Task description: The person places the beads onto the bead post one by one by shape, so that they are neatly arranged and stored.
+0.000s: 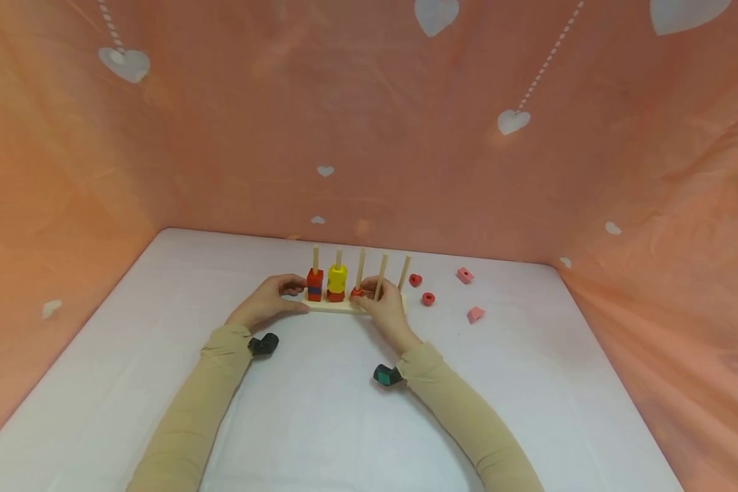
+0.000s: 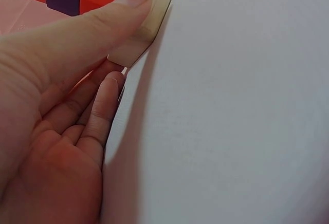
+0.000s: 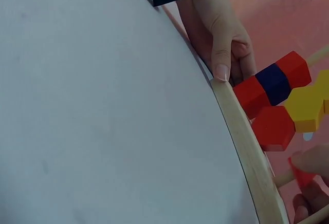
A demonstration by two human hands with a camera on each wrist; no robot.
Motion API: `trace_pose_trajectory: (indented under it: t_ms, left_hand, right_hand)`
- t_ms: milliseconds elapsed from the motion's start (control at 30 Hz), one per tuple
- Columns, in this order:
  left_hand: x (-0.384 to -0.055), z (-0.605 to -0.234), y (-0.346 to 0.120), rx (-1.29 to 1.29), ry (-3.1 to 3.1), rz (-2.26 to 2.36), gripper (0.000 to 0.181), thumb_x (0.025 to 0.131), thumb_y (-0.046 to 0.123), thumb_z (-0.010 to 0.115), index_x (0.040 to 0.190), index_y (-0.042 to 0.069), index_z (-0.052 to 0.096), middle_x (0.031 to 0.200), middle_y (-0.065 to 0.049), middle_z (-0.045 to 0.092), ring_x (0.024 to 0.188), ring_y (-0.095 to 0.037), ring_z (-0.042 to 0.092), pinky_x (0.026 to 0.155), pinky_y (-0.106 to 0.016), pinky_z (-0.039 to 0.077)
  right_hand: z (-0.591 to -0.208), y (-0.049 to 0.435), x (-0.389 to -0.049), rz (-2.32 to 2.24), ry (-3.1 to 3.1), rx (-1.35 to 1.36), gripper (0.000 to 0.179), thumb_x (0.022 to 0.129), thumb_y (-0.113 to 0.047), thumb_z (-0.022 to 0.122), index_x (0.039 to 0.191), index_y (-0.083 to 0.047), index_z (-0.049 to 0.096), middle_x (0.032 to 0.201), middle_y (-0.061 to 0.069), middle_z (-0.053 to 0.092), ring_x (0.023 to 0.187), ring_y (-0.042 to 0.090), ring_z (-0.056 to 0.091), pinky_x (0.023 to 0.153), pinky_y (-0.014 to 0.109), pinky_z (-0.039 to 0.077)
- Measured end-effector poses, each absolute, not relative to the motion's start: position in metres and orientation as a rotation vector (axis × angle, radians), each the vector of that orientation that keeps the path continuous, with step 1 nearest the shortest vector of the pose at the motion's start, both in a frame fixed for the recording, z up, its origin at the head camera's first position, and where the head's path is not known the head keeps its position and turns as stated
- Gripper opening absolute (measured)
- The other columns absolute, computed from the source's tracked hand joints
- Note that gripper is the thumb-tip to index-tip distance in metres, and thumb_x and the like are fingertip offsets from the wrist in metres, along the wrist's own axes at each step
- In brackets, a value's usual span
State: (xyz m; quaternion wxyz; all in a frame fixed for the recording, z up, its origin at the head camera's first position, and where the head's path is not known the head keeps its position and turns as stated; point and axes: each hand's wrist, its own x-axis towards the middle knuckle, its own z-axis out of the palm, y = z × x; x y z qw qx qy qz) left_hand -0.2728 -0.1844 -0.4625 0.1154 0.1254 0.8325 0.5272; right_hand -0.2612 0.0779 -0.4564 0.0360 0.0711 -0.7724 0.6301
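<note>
With your left hand [image 1: 269, 301] grasping the base [image 1: 335, 307] and your right hand [image 1: 386, 307]'s grip pinching the red bead [image 1: 357, 293], guide it squarely down the middle peg [image 1: 361, 268].

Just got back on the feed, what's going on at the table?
A person's left hand holds the left end of a wooden base, while the right hand pinches a red bead low at the third peg from the left. The first peg carries a red-blue-red stack, and the second peg has yellow above red. Two loose red pieces and two pink pieces lie to the right.
</note>
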Motion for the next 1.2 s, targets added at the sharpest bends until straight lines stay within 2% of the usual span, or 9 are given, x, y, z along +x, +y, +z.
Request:
trace_pose_trajectory:
  t_ms: [167, 367, 600, 733, 867, 1067, 1200]
  left_hand:
    - [-0.274, -0.463, -0.186, 0.363, 2.429, 1.559, 0.063, 0.075, 0.021, 0.083, 0.128, 0.003, 0.054, 0.126, -0.013, 0.055, 0.112, -0.029, 0.049, 0.101, -0.043, 0.038]
    - [-0.273, -0.465, -0.186, 0.366, 2.423, 1.56, 0.065, 0.075, 0.023, 0.083, 0.129, 0.003, 0.053, 0.128, -0.013, 0.054, 0.113, -0.029, 0.049, 0.101, -0.043, 0.038]
    - [-0.274, -0.465, -0.186, 0.389, 2.436, 1.563, 0.063, 0.075, 0.023, 0.083, 0.127, 0.002, 0.054, 0.125, -0.014, 0.055, 0.11, -0.029, 0.05, 0.1, -0.043, 0.038]
    - [-0.274, -0.465, -0.185, 0.387, 2.435, 1.566, 0.062, 0.075, 0.022, 0.083, 0.127, 0.003, 0.055, 0.124, -0.013, 0.055, 0.111, -0.028, 0.05, 0.1, -0.042, 0.038]
    - [-0.275, -0.467, -0.185, 0.388, 2.433, 1.566, 0.062, 0.076, 0.023, 0.083, 0.128, 0.003, 0.054, 0.126, -0.013, 0.055, 0.113, -0.028, 0.049, 0.1, -0.042, 0.038]
    - [-0.274, -0.465, -0.184, 0.386, 2.432, 1.566, 0.061, 0.077, 0.021, 0.082, 0.128, 0.003, 0.054, 0.127, -0.014, 0.054, 0.113, -0.029, 0.049, 0.101, -0.043, 0.037]
    - [-0.273, -0.463, -0.185, 0.376, 2.437, 1.564, 0.061, 0.077, 0.021, 0.082, 0.128, 0.003, 0.054, 0.127, -0.014, 0.054, 0.113, -0.028, 0.049, 0.101, -0.043, 0.038]
  right_hand:
    - [-0.457, 0.079, -0.258, 1.911, -2.383, 0.236, 0.029, 0.077, 0.0, 0.076, 0.103, 0.003, 0.063, 0.097, 0.013, 0.066, 0.093, 0.023, 0.063, 0.081, 0.028, 0.051]
    - [-0.456, 0.085, -0.253, 1.903, -2.411, 0.249, 0.031, 0.081, 0.001, 0.071, 0.11, 0.0, 0.06, 0.109, 0.013, 0.064, 0.103, 0.026, 0.06, 0.092, 0.033, 0.047]
    - [-0.45, 0.097, -0.242, 1.785, -2.441, 0.368, 0.054, 0.08, 0.004, 0.072, 0.13, 0.004, 0.051, 0.124, 0.02, 0.057, 0.115, 0.032, 0.055, 0.1, 0.041, 0.041]
    - [-0.443, 0.108, -0.23, 1.759, -2.482, 0.373, 0.063, 0.08, 0.003, 0.073, 0.137, 0.001, 0.046, 0.13, 0.019, 0.054, 0.12, 0.032, 0.051, 0.102, 0.041, 0.038]
    - [-0.428, 0.122, -0.215, 1.782, -2.5, 0.425, 0.063, 0.081, 0.005, 0.071, 0.139, 0.001, 0.045, 0.133, 0.023, 0.051, 0.122, 0.036, 0.048, 0.103, 0.045, 0.036]
    - [-0.394, 0.142, -0.192, 1.677, -2.51, 0.598, 0.058, 0.081, 0.01, 0.069, 0.134, 0.013, 0.043, 0.129, 0.032, 0.05, 0.119, 0.045, 0.047, 0.101, 0.053, 0.036]
    - [-0.393, 0.158, -0.193, 1.598, -2.477, 0.634, 0.056, 0.079, 0.012, 0.07, 0.13, 0.013, 0.047, 0.125, 0.03, 0.053, 0.117, 0.044, 0.05, 0.098, 0.052, 0.039]
